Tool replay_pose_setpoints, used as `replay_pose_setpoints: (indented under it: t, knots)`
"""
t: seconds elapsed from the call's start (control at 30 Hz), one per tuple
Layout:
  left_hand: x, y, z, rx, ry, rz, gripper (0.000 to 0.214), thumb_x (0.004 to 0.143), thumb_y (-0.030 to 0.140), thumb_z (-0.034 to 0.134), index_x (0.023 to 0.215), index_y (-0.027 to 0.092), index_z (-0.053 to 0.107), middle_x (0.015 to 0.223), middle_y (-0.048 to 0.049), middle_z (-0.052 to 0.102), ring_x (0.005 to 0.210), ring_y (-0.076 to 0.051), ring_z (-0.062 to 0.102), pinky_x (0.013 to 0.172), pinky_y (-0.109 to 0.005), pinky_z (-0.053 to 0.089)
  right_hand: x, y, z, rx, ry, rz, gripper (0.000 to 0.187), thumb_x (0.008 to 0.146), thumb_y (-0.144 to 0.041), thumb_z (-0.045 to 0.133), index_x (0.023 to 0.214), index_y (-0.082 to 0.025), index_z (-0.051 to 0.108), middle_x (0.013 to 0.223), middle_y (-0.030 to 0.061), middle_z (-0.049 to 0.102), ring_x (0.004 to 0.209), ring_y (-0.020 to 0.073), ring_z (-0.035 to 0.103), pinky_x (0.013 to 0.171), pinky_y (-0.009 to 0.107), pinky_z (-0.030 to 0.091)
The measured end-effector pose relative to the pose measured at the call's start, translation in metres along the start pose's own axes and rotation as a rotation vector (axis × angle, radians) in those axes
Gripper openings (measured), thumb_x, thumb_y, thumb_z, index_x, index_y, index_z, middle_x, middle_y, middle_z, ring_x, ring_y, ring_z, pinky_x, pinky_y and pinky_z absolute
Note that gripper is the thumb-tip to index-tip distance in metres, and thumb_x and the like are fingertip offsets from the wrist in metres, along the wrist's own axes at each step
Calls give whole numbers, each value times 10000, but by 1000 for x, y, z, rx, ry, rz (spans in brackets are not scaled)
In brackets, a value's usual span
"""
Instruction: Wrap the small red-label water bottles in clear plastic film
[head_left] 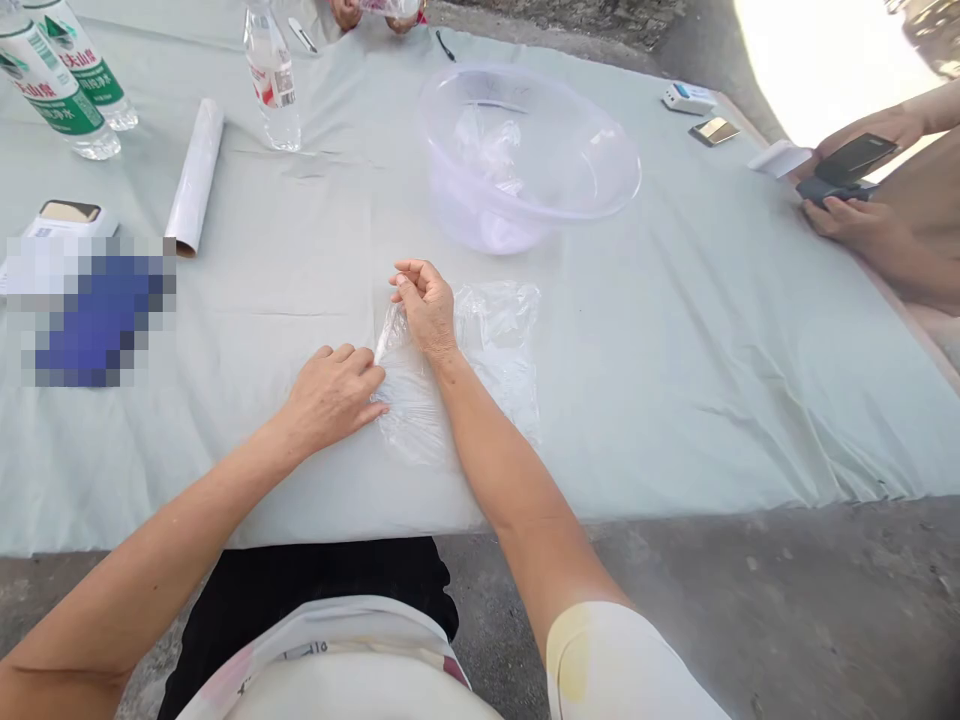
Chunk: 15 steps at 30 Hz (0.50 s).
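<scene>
A clear plastic bag [495, 360] lies flat on the pale green cloth [675, 330] in front of me. My right hand [424, 305] pinches the bag's far left corner, fingers curled together. My left hand [334, 392] rests on the cloth at the bag's near left edge, fingers bent and pressing on the plastic. Beyond the bag stands a clear plastic bowl [600, 165] with crumpled clear film inside.
A white roll [196, 175] lies at left, beside three water bottles [271, 75]. A blurred blue patch and a small box [67, 215] sit at the far left. Another person's hands [847, 215] hold a phone at right; small devices [690, 97] lie nearby.
</scene>
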<state>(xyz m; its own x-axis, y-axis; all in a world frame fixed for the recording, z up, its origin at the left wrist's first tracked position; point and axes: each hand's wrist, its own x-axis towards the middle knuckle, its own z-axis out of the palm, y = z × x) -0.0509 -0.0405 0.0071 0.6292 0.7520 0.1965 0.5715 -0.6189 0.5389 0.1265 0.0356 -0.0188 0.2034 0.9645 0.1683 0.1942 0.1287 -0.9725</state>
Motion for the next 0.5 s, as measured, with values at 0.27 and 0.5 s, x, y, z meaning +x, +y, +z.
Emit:
replay_pose_setpoints:
  t: [0.27, 0.5]
  knots:
    - [-35, -22, -33, 197, 65, -67, 149, 793, 319, 595, 667, 242, 579, 893, -112, 657, 743, -248, 527, 663, -368, 361, 6, -5, -14, 390, 175, 146, 433, 855, -664, 547, 777, -244, 476, 682, -41, 527, 573, 87, 558, 529, 221, 433]
    - [6, 31, -27, -50, 198, 13, 159, 914, 254, 494, 873, 235, 646, 971, -85, 697, 913, -251, 611, 823, -378, 410, -2, -8, -7, 274, -30, 81, 592, 835, -815, 439, 727, -238, 521, 699, 0, 605, 636, 118, 631, 577, 250, 465]
